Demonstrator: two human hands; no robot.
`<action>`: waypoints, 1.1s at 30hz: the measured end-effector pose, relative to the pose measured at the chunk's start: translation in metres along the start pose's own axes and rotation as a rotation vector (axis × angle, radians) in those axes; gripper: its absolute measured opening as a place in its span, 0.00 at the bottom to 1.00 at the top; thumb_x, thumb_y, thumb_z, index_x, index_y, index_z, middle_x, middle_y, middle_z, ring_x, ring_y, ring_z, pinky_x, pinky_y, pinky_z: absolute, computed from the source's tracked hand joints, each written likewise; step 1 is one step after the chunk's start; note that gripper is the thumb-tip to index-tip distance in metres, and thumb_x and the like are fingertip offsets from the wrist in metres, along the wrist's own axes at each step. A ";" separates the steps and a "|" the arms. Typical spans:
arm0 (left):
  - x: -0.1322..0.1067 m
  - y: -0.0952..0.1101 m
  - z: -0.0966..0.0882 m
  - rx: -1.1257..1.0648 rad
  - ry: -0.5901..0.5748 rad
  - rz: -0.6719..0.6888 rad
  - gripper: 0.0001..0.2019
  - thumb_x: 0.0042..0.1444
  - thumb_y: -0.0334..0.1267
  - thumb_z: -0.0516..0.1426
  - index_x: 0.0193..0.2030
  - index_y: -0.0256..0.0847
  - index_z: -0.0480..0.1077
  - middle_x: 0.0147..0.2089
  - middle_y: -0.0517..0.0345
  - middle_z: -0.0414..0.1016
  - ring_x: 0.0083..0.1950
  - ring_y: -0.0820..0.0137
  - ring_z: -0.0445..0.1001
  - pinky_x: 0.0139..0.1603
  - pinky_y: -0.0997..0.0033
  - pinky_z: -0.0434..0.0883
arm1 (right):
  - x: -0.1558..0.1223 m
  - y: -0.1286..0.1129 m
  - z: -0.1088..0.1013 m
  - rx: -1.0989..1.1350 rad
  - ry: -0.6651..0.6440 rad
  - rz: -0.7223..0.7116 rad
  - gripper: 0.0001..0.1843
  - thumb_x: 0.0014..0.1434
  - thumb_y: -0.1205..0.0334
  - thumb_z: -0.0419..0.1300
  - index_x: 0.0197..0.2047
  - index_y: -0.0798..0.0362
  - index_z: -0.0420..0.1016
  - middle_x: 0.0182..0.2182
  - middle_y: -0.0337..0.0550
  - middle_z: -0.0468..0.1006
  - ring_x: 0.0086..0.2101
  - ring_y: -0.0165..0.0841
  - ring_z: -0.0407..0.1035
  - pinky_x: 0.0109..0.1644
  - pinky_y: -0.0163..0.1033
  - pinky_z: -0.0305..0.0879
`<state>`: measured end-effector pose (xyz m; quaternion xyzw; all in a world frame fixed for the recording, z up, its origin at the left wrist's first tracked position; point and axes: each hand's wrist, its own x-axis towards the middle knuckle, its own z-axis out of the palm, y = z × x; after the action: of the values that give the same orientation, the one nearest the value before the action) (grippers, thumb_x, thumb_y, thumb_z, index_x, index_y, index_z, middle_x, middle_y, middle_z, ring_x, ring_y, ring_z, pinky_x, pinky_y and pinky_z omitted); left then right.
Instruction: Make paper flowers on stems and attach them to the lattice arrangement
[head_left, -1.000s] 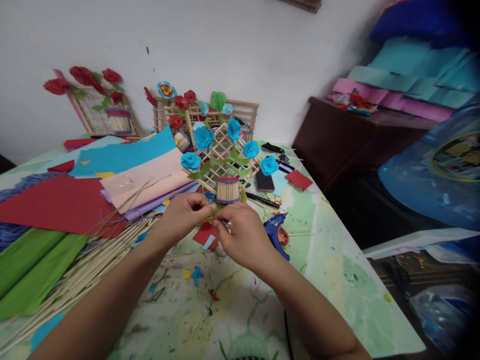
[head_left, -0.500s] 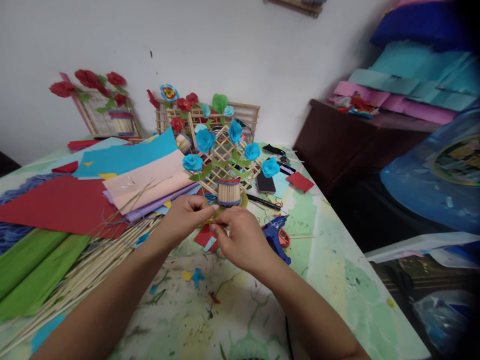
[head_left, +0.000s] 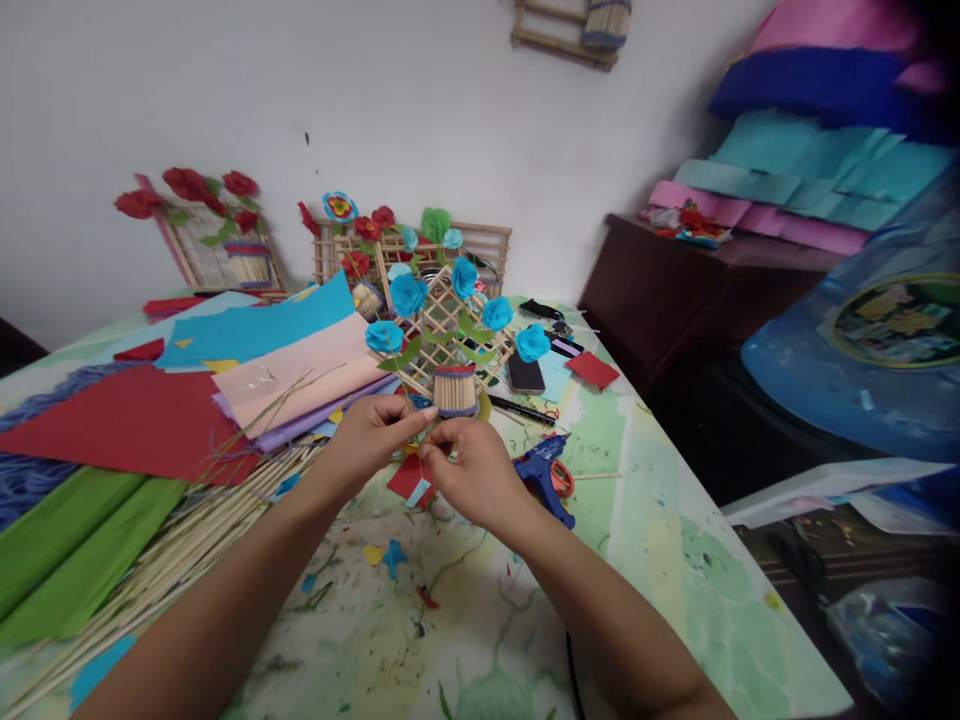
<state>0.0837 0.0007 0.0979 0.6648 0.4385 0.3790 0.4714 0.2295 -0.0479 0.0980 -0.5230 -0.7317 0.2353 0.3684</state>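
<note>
My left hand (head_left: 379,437) and my right hand (head_left: 474,470) meet above the table, thumbs and forefingers pinched close together. What they pinch is too small and too covered by the fingers to make out. Just beyond them stands a wooden stick lattice (head_left: 442,335) with blue paper flowers (head_left: 407,294) and green paper leaves. A small basket of short sticks (head_left: 454,390) with blue and red edging sits at its lower front. Below my fingertips lies a red paper piece (head_left: 409,478) with a light blue scrap (head_left: 418,492) on it.
A blue glue gun (head_left: 546,478) and orange-handled scissors (head_left: 562,480) lie right of my right hand. A phone (head_left: 526,375) rests behind them. On the left are coloured paper sheets (head_left: 135,425) and a bundle of thin sticks (head_left: 202,530). A dark cabinet (head_left: 660,290) stands at right.
The view has shifted slightly, so the wall and cabinet things sit differently in the picture. My hands stay pinched together in front of the lattice, with the right fingers moved only slightly.
</note>
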 end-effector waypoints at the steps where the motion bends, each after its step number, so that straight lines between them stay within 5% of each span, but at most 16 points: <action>1: 0.000 0.000 0.000 -0.001 0.008 0.005 0.21 0.50 0.47 0.60 0.16 0.38 0.61 0.16 0.65 0.57 0.21 0.77 0.55 0.23 0.74 0.54 | 0.000 0.000 0.000 0.030 -0.005 0.015 0.11 0.54 0.66 0.54 0.21 0.54 0.71 0.19 0.36 0.70 0.23 0.27 0.61 0.28 0.33 0.52; 7: -0.004 0.005 0.001 0.016 0.052 0.035 0.21 0.50 0.49 0.60 0.16 0.38 0.60 0.17 0.65 0.59 0.21 0.77 0.57 0.23 0.75 0.57 | -0.001 -0.004 0.000 0.135 0.029 0.073 0.10 0.53 0.66 0.57 0.21 0.55 0.72 0.19 0.36 0.72 0.23 0.27 0.63 0.30 0.32 0.56; 13: -0.017 0.004 0.004 -0.036 0.009 0.007 0.16 0.49 0.49 0.61 0.26 0.37 0.70 0.24 0.62 0.69 0.27 0.74 0.66 0.29 0.75 0.63 | -0.001 -0.002 -0.003 0.110 0.095 0.094 0.09 0.53 0.65 0.58 0.25 0.56 0.76 0.21 0.38 0.75 0.24 0.28 0.66 0.30 0.32 0.57; 22: -0.043 -0.013 -0.003 0.098 0.058 0.017 0.14 0.51 0.47 0.58 0.25 0.38 0.73 0.25 0.59 0.73 0.30 0.70 0.68 0.33 0.73 0.64 | -0.015 -0.005 0.013 -0.073 -0.007 -0.029 0.09 0.55 0.67 0.57 0.31 0.54 0.79 0.27 0.42 0.80 0.28 0.31 0.69 0.32 0.34 0.58; 33: -0.057 -0.044 0.005 0.079 0.041 -0.155 0.16 0.51 0.50 0.56 0.23 0.39 0.66 0.19 0.64 0.63 0.23 0.73 0.61 0.27 0.73 0.59 | -0.048 0.013 0.027 0.249 -0.138 0.281 0.04 0.52 0.70 0.59 0.28 0.56 0.74 0.25 0.38 0.76 0.26 0.27 0.67 0.32 0.32 0.61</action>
<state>0.0598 -0.0468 0.0493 0.6390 0.5128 0.3372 0.4637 0.2253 -0.0874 0.0577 -0.5529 -0.6403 0.4086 0.3426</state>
